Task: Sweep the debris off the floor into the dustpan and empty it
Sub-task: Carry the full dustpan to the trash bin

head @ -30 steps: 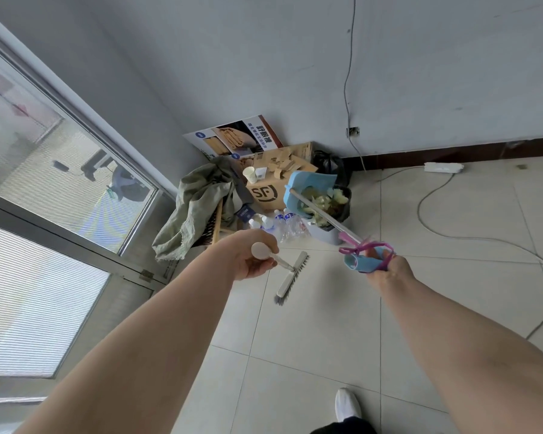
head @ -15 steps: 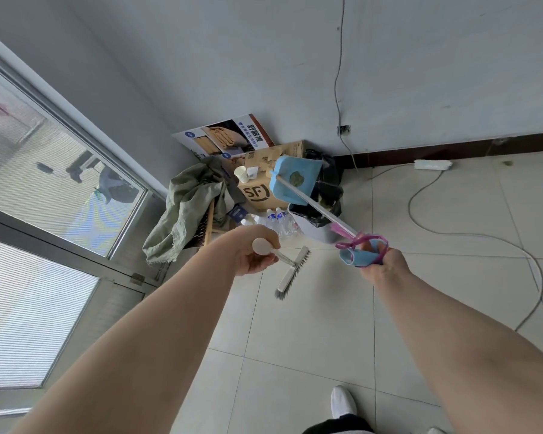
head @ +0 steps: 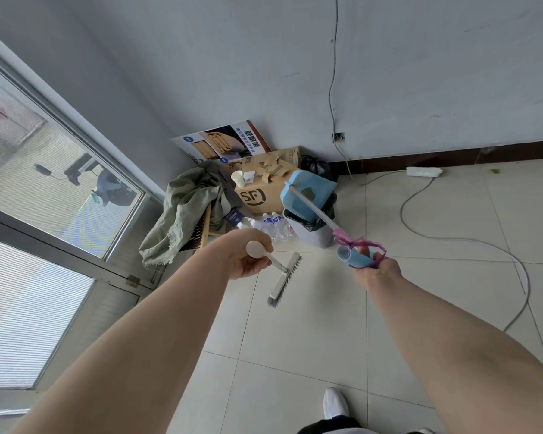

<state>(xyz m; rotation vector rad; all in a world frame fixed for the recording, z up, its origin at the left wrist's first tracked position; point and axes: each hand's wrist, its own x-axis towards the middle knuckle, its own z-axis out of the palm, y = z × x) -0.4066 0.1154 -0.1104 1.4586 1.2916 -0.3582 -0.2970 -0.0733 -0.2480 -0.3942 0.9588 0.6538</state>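
1. Left hand (head: 248,261): curled round the rounded top of the broom (head: 284,278) handle. The brush head sits low against the floor (head: 310,324). Hold it steady.
2. Right hand (head: 375,270): clamped on the blue grip of the dustpan (head: 315,186) handle. The 2 hands are apart.
3. Dustpan: raised and tipped mouth-down over the lined bin (head: 315,238), beside the cardboard box (head: 260,195).
4. Judged step: emptying. Centre the pan mouth inside the bin rim, then tap gently. 1 dark patch (head: 307,193) shows on the pan; whether it is stuck debris cannot be told.
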